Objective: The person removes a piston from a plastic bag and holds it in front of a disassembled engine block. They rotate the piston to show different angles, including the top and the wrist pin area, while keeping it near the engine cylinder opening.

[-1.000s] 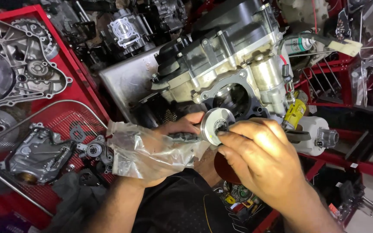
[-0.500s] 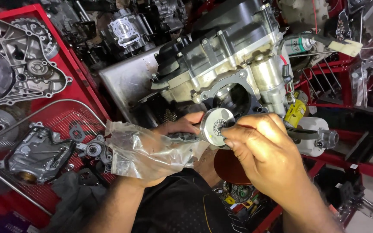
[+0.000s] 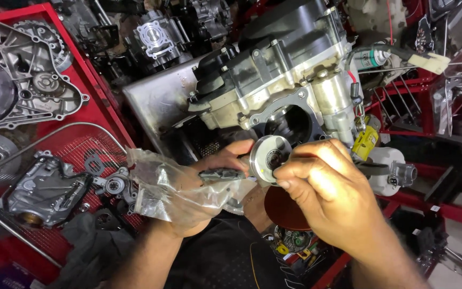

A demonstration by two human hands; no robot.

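Note:
My left hand (image 3: 217, 174) grips a crumpled clear plastic bag (image 3: 172, 187) and a silver round piston (image 3: 269, 156), held up in front of a motorcycle engine (image 3: 274, 80). My right hand (image 3: 330, 195) pinches at the open face of the piston with thumb and fingertips; whatever sits between them is too small to tell. The engine's cylinder opening (image 3: 290, 120), ringed by a dark gasket, lies just behind the piston.
A red tray (image 3: 89, 80) at left holds a large grey engine cover (image 3: 17, 85), a smaller casing (image 3: 44, 190), gaskets and a bent metal tube (image 3: 44, 128). Red rack bars (image 3: 434, 206) and a white canister (image 3: 386, 168) stand at right. More engine parts crowd the back.
The piston and both hands have barely shifted; my right fingers have moved slightly on the piston's face.

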